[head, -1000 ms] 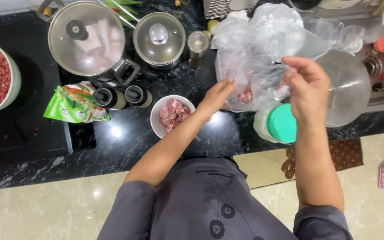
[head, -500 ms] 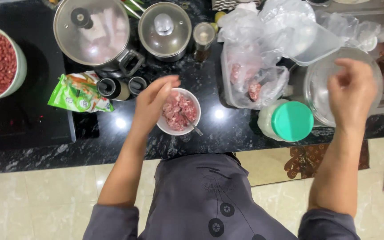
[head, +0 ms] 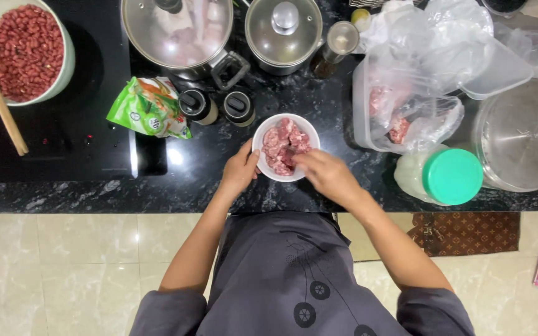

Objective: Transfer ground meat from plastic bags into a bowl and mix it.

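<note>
Your left hand [head: 239, 169] cups the white bowl's [head: 268, 132] left rim on the counter [head: 219, 193]; your right hand [head: 326, 174] pinches raw meat [head: 284, 144] inside it.

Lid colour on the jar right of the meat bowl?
Green, on the jar's lid; head view shows it best.
</note>
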